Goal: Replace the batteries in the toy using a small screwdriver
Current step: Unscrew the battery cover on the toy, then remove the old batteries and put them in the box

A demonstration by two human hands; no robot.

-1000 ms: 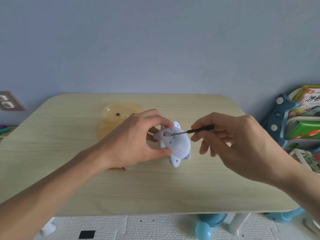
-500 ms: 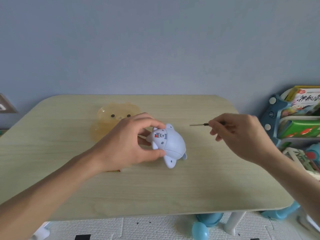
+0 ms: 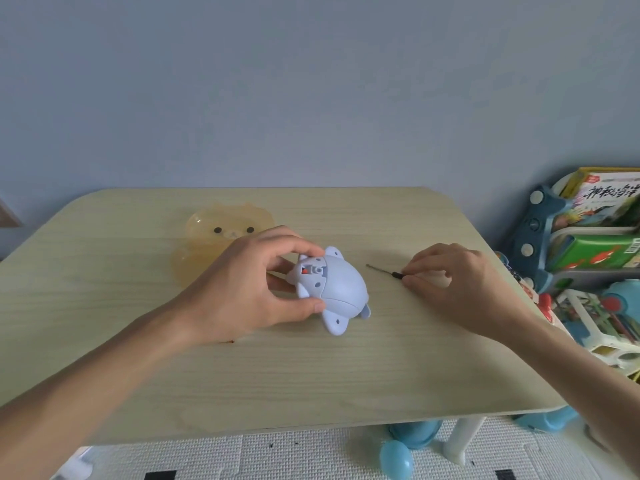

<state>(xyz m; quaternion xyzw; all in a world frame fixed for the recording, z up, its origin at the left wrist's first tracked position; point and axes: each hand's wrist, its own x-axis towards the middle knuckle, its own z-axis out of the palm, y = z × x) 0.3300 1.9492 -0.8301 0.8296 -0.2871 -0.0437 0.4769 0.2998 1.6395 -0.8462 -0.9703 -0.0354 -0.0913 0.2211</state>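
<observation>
A pale blue animal-shaped toy (image 3: 337, 289) lies belly-up at the middle of the wooden table (image 3: 311, 386). My left hand (image 3: 249, 292) grips its left end with thumb and fingers. The battery bay faces up and shows a small orange part inside. To the right, my right hand (image 3: 460, 289) pinches the black handle of a small screwdriver (image 3: 384, 270) low at the tabletop. Its thin metal shaft points left toward the toy, a short gap away. A bit of orange shows under my left wrist.
A translucent yellow bear-faced lid (image 3: 221, 244) lies behind my left hand. A toy shelf with picture books (image 3: 595, 237) stands off the table's right edge. Blue toys (image 3: 408, 441) sit on the white foam floor mat below the front edge.
My right hand drew the screwdriver out of the toy's battery bay, moved it right and lowered it to the tabletop. My left hand kept hold of the toy.
</observation>
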